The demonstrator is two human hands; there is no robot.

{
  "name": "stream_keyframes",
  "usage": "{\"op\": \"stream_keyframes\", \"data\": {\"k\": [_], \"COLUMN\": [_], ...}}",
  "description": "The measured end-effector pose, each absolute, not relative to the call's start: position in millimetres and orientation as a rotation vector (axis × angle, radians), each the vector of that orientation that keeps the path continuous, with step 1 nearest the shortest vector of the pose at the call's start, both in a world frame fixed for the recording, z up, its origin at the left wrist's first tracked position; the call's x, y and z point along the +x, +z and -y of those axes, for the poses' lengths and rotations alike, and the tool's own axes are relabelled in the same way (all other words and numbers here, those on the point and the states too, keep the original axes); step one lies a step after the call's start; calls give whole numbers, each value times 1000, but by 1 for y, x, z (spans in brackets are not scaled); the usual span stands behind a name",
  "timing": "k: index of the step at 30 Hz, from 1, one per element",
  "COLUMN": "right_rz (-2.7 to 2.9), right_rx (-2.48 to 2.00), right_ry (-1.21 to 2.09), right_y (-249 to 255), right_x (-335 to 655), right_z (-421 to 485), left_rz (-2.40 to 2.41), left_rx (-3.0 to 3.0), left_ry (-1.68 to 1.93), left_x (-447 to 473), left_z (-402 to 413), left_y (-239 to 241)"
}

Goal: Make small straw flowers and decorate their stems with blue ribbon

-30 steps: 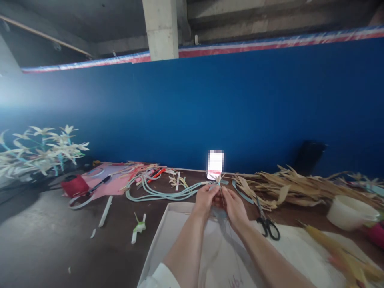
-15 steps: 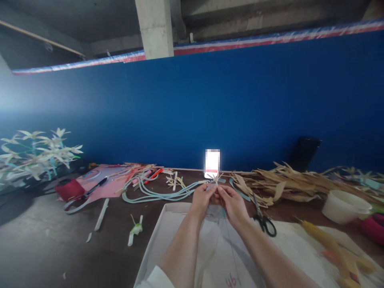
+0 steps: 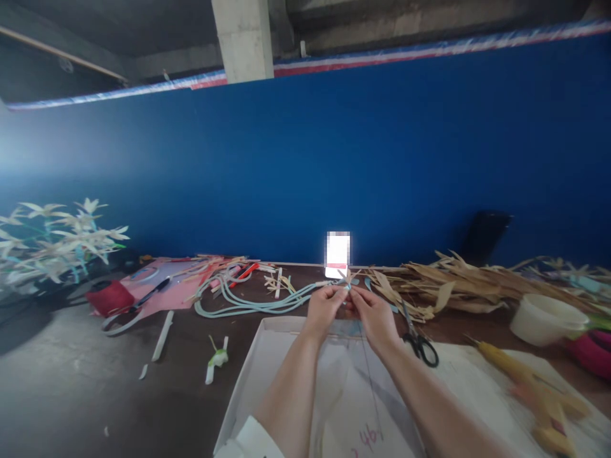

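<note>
Left hand (image 3: 323, 309), right hand (image 3: 376, 316) still pinch straw flower (image 3: 347, 280); grip unchanged.

Bare forearms; seemingly white sleeve (image 3: 251, 440)

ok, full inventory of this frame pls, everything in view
straw flower: 1, pale tan, pinched between both hands
tray: 1, white, under the forearms
scissors: 1, black handles, right of the hands
cords: bundle, light blue, left of the hands
dried leaves: pile, tan, back right
bowl: 1, white, far right
yellow tool: 1, blurred, front right
sheet: 1, pink, back left
flower spray: 1, cream, far left
phone: 1, lit screen, against the wall
wall: blue, behind the table
left hand: pinching the flower
right hand: pinching the flower
</note>
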State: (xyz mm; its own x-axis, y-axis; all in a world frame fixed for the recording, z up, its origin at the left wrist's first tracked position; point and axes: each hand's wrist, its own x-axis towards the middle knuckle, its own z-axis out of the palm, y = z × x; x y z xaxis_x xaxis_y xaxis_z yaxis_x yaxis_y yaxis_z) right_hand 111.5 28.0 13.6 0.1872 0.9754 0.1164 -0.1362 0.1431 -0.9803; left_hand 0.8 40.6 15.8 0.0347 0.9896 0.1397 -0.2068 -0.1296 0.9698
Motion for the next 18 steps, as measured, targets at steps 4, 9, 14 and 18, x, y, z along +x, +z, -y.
{"op": "stream_keyframes", "data": {"k": [4, 9, 14, 18], "right_rz": [1128, 1126, 1050, 1089], "right_rx": [-1174, -1118, -1079, -1112], "right_ry": [919, 961, 999, 935], "right_y": [19, 13, 7, 9], "right_x": [112, 113, 113, 114], "right_z": [-25, -29, -33, -32], "left_rz": [-1079, -1145, -1185, -1193], "left_rx": [1349, 1450, 1567, 1615], "left_ry": [1433, 1468, 1466, 1471], "left_x": [-1, -2, 1, 3], "left_z": [-42, -43, -39, -34], "left_y": [17, 17, 20, 25]}}
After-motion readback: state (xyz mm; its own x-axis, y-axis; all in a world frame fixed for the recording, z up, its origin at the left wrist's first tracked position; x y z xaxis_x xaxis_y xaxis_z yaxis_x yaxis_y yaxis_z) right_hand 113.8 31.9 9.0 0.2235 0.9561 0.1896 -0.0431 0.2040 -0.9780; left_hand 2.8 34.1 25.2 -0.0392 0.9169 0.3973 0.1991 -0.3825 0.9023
